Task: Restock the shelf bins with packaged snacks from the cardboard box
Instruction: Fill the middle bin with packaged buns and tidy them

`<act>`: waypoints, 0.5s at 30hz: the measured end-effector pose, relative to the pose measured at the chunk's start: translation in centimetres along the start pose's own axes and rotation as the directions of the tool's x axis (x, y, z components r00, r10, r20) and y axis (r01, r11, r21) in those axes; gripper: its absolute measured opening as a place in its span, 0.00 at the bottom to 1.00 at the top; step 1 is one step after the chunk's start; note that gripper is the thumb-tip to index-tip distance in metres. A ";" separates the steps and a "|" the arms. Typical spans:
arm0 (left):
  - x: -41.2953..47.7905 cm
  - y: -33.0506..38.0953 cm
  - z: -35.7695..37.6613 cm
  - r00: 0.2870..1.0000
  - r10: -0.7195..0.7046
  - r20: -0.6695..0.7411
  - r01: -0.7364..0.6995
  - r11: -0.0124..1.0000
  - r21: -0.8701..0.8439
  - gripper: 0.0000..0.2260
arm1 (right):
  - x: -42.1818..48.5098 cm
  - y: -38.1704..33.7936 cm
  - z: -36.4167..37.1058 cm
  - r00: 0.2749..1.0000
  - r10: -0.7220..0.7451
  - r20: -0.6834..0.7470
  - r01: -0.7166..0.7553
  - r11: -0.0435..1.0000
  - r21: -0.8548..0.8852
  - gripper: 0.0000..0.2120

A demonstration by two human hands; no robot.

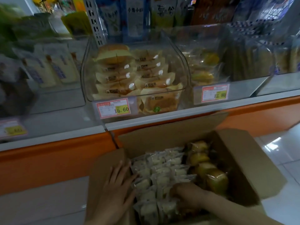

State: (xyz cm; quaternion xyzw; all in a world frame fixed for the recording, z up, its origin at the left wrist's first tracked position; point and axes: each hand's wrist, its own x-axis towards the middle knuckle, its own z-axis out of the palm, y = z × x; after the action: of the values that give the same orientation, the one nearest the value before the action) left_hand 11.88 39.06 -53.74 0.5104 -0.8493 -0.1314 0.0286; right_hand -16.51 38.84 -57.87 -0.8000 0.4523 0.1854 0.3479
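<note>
Because the white snack packs (162, 172) are slick, crinkly film wedged tight in rows, lower centre, a grab could drag neighbours out or drop one on the glossy tiled floor (276, 153). Just beside them, the yellow cakes (209, 169) in clear wrap look soft and easy to crush. Cardboard box (243, 159): matte brown, flaps open. Left hand (116, 189) flat, fingers straight, released, pressing the packs' left side. Right hand (188, 194) dug among the packs, fingertips hidden; cannot tell if it grasps one. Clear rigid plastic bin (181, 73), centre frame, looks near full; overfilling may spill packs over its low front.
</note>
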 end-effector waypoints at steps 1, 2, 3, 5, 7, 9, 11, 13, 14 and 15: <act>0.0 -0.1 0.4 1.000 -0.001 -0.007 0.001 1.000 0.000 0.21 | 0.2 -0.1 0.3 1.000 0.001 -0.017 -0.001 1.000 0.004 0.15; -0.1 -0.3 0.7 1.000 -0.009 -0.007 0.009 1.000 -0.003 0.19 | 0.4 -0.3 0.5 1.000 0.002 -0.026 -0.001 1.000 0.009 0.15; 0.0 -0.3 0.9 1.000 -0.016 -0.008 0.016 1.000 -0.004 0.19 | 0.5 -0.5 0.6 0.999 0.000 -0.033 0.000 1.000 0.022 0.14; 0.0 -0.3 1.2 0.999 -0.034 -0.021 0.034 0.999 -0.024 0.19 | 0.6 -0.8 0.4 0.997 0.000 -0.077 0.005 0.997 0.071 0.10; 0.1 0.0 1.3 0.997 -0.050 -0.051 0.046 0.996 -0.073 0.19 | 0.2 -0.7 -0.3 0.988 -0.008 -0.156 0.029 0.991 0.129 0.06; 0.3 0.9 1.0 0.999 -0.039 -0.032 0.034 0.992 -0.122 0.21 | -0.6 -0.6 -1.2 0.973 -0.043 -0.226 0.088 0.977 0.195 0.04; 0.9 2.5 1.1 0.998 0.012 0.058 0.000 0.977 -0.214 0.27 | -1.5 -0.6 -2.2 0.952 -0.073 -0.298 0.149 0.959 0.243 0.04; 1.8 4.4 1.4 0.984 0.062 0.169 0.000 0.938 -0.348 0.33 | -2.2 -0.7 -3.0 0.921 -0.100 -0.377 0.217 0.935 0.281 0.04; 2.3 5.1 1.5 0.978 0.070 0.199 0.015 0.918 -0.397 0.33 | -2.4 -0.9 -3.3 0.906 -0.114 -0.409 0.253 0.918 0.304 0.03; 2.7 5.7 1.6 0.978 0.073 0.194 0.017 0.905 -0.425 0.30 | -2.6 -0.9 -3.6 0.892 -0.123 -0.434 0.287 0.898 0.335 0.02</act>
State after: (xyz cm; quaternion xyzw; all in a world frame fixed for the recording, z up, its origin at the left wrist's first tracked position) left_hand 5.38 39.52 -54.04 0.4633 -0.8061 -0.3643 0.0529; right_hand -17.15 38.07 -53.41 -0.7793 0.4529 -0.1152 0.4175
